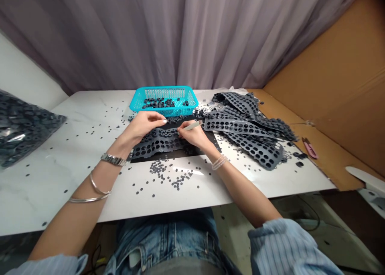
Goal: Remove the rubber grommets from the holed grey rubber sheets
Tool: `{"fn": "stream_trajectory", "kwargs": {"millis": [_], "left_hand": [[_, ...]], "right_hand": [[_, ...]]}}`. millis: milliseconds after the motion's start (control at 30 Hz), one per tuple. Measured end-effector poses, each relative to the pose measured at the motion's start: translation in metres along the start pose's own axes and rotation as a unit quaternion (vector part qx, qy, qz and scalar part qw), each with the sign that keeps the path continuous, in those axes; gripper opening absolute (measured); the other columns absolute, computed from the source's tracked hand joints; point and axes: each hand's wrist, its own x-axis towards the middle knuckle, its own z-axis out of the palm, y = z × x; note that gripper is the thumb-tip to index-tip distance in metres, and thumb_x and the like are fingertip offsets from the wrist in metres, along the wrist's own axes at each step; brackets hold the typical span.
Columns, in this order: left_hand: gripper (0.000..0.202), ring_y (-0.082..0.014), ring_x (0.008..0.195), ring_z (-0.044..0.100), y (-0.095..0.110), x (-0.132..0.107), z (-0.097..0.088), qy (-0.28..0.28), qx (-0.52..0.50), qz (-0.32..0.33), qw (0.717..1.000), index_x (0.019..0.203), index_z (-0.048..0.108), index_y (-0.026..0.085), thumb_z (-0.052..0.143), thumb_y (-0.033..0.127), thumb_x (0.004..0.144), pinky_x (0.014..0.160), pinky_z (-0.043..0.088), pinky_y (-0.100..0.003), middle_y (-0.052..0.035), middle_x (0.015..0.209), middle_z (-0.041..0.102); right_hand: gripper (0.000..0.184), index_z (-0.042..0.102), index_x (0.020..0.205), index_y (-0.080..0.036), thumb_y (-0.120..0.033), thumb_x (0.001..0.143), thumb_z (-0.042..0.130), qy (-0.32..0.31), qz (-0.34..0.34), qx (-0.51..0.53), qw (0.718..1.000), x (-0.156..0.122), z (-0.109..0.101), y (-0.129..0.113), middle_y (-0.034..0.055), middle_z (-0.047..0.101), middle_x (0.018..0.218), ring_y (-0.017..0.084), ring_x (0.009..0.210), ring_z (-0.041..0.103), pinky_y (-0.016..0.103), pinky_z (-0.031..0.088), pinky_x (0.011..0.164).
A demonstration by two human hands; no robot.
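My right hand (195, 136) is closed around a pale, pen-like tool (192, 125). Its lower end points down at a dark grey rubber sheet (159, 143) with rows of round holes and rings. Across from it, my left hand (144, 124) hovers over the sheet's far edge, thumb and forefinger pinched together. Whatever sits between those fingertips, if anything, is too small to make out. Under the sheet lies a black mat (144, 159). Just beyond my hands stands a turquoise plastic basket (135, 103) holding loose black rubber rings (159, 102).
Punched-out rubber sheets (240, 126) are heaped on the right. Small black discs (158, 167) lie scattered over the white table (90, 146). A clear bag of black rings (24, 126) is at far left. Pink-handled snips (309, 148) rest on cardboard at right.
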Motion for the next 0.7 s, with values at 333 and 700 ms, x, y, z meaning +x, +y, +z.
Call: {"fn": "stream_trajectory", "kwargs": {"millis": [333, 700], "left_hand": [[0.020, -0.0102, 0.072, 0.067, -0.011, -0.001, 0.009, -0.005, -0.335, -0.200, 0.921, 0.094, 0.076, 0.008, 0.064, -0.003, 0.082, 0.062, 0.054, -0.014, -0.0147, 0.089, 0.073], [0.019, -0.0149, 0.081, 0.072, -0.014, -0.003, 0.017, 0.024, -0.427, -0.254, 0.867, 0.082, 0.071, 0.006, 0.057, 0.010, 0.094, 0.078, 0.060, -0.022, -0.0181, 0.090, 0.074]], "right_hand": [[0.017, 0.062, 0.069, -0.015, -0.026, 0.082, 0.061, 0.098, 0.050, 0.177, 0.978, 0.010, -0.017, 0.001, 0.0071, 0.068, 0.064, 0.016, 0.060, 0.067, 0.027, 0.057, 0.061], [0.018, 0.061, 0.069, -0.016, -0.030, 0.080, 0.062, 0.099, 0.044, 0.193, 0.975, 0.012, -0.008, -0.003, 0.0059, 0.068, 0.065, 0.016, 0.062, 0.068, 0.030, 0.060, 0.065]]}}
